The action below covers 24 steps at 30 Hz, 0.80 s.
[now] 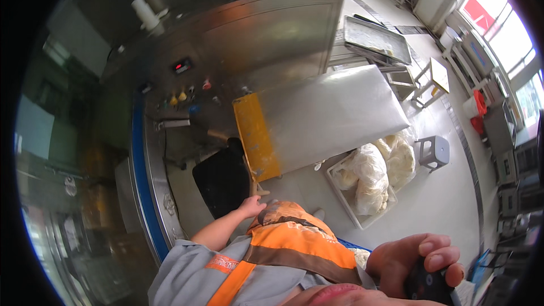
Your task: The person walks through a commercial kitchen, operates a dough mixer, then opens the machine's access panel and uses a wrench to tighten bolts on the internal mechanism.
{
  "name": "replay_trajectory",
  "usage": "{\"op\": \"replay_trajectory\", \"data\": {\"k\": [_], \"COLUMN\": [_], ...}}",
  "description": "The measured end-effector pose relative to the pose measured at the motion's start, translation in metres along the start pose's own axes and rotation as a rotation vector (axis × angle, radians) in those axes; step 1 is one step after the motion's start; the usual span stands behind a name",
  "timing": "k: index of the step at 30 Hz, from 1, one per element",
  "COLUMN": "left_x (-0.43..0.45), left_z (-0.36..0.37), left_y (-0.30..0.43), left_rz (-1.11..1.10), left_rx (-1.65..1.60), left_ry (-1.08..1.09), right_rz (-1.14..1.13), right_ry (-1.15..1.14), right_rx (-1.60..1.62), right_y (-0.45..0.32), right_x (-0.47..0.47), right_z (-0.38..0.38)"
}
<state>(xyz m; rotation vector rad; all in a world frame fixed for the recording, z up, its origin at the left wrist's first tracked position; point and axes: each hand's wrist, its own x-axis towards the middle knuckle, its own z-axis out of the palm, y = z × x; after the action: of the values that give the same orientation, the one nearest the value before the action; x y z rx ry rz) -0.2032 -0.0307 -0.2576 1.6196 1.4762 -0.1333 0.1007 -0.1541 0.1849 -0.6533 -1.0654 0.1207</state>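
My right hand (418, 259) is raised close to the camera at the lower right. Its fingers curl around a black handheld device (428, 282) with small round marks on it. Down at the left, my left hand (251, 207) hangs beside the wooden frame end (256, 188) of a black-seated chair (224, 178); whether the fingers grip anything is hidden. An orange apron (297, 233) with a brown band covers my front. Ahead stands a steel-topped table (327, 112) with a worn yellow end strip (257, 138).
A white crate (361, 223) on the floor bears plastic-wrapped dough (369, 178). A grey plastic stool (435, 153) and a metal baking tray (376, 39) are farther right. At left runs a steel machine (155, 187) with a blue strip; a control panel (182, 66) shows a red display.
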Motion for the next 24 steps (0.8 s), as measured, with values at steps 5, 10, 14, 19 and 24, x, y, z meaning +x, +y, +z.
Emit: {"op": "replay_trajectory", "data": {"k": [5,10,14,19,24], "left_x": [-0.017,-0.036,-0.036,-0.026,-0.055], "left_z": [0.005,0.002,-0.005,0.025,0.044], "left_y": [0.001,0.023,0.043,0.002,-0.02], "left_rz": [-0.094,-0.046,-0.075,0.065,-0.047], "left_rx": [0.224,0.3,0.228,0.039,-0.088], "left_ry": [-0.04,0.017,-0.005,0.129,0.053], "right_rz": [0.071,0.125,0.106,0.113,0.373], "right_ry": [0.067,0.022,0.005,0.035,0.002], "right_rx": [0.026,0.236,0.128,0.247,0.259], "right_y": [-0.012,-0.017,-0.013,0.003,0.002], "right_x": [-0.001,0.005,0.015,0.017,0.02], "right_z": [-0.059,-0.101,-0.093,-0.061,-0.023]}}
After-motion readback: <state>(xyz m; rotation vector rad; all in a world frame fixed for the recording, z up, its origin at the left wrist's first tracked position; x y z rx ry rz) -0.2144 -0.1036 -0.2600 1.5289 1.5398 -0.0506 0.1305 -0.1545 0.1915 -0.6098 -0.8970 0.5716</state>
